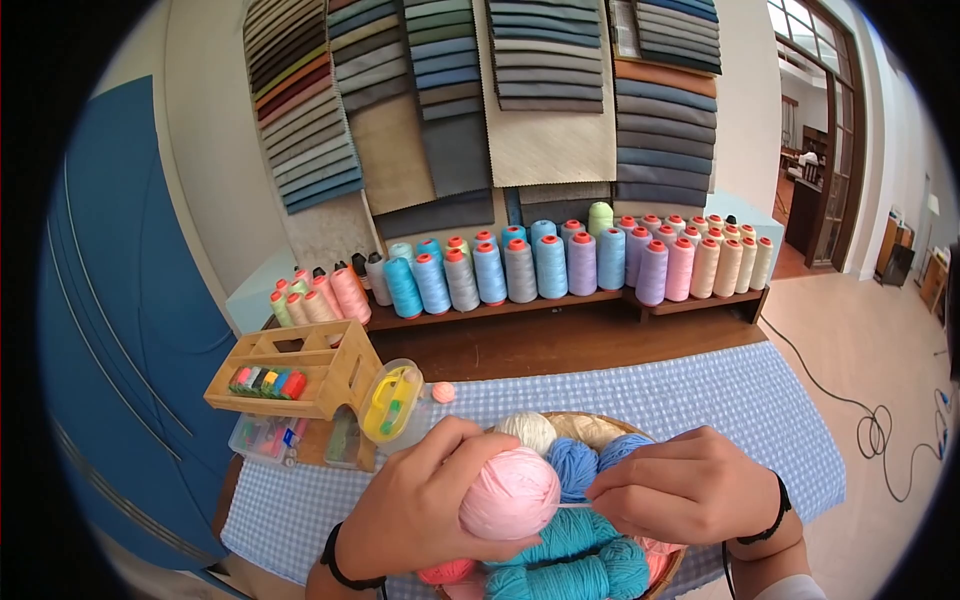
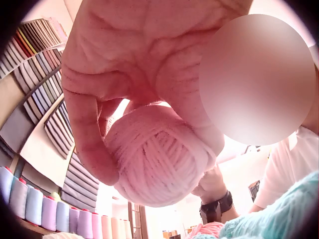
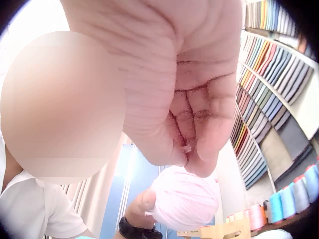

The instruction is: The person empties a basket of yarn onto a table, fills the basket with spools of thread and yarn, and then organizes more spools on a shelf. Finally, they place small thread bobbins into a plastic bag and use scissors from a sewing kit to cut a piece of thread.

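My left hand (image 1: 420, 495) grips a pale pink ball of yarn (image 1: 510, 492), thumb and fingers spread round its sides. In the left wrist view the wound strands of the pink ball (image 2: 159, 164) face the camera. Beside it, my right hand (image 1: 690, 485) pinches a strand of yarn (image 1: 573, 505) that runs across from the ball. A bit of the strand shows between the right fingertips (image 3: 207, 144) in the right wrist view. Below both hands sits a round basket (image 1: 672, 575) with teal yarn (image 1: 555, 580), blue yarn (image 1: 573, 468) and a cream ball (image 1: 527, 432).
A blue gingham cloth (image 1: 770, 430) covers the table. At left stand a wooden caddy (image 1: 330, 375) and a clear plastic box (image 1: 392, 400) with a yellow item. A small peach ball (image 1: 443, 392) lies behind the basket. Thread cones (image 1: 520, 270) line the back shelf beneath hanging fabric swatches (image 1: 545, 60).
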The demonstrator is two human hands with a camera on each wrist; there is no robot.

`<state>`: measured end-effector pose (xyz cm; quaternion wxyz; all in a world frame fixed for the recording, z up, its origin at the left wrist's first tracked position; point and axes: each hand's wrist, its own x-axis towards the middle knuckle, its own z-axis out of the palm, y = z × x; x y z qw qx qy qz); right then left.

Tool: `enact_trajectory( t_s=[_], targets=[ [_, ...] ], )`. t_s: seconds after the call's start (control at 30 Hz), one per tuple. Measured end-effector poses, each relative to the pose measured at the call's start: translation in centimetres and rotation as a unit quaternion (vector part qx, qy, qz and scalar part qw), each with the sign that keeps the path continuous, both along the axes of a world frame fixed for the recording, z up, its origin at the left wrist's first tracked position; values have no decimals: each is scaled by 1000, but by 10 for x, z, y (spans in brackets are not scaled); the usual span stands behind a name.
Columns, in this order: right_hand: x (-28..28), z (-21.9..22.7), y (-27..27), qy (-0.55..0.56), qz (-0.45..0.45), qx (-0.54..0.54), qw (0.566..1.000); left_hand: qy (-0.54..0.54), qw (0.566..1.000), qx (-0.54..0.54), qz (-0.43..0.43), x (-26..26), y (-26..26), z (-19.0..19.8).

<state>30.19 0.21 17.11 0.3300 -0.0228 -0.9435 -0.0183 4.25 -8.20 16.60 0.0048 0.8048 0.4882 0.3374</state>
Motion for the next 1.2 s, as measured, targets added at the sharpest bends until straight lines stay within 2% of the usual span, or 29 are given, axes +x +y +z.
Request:
enact_trajectory(
  t_s=[0.07, 0.2, 0.53, 0.9, 1.07, 1.2],
  targets=[
    [0, -1, 0, 15, 9, 11, 1000, -12, 1000, -22, -17, -1, 2, 1],
    [-1, -1, -3, 21, -38, 36, 998, -22, 999, -26, -31, -2, 3, 0],
    [-1, 1, -3, 33, -34, 89, 995, -1, 1000, 21, 19, -1, 4, -2],
    [4, 4, 5, 31, -37, 88, 995, -21, 996, 44, 70, -3, 3, 1],
    [5, 4, 12, 41, -34, 51, 997, -34, 999, 37, -11, -5, 3, 4],
    [5, 5, 13, 40, -23, 41, 998, -37, 998, 44, -38, -8, 4, 1]
  ],
)
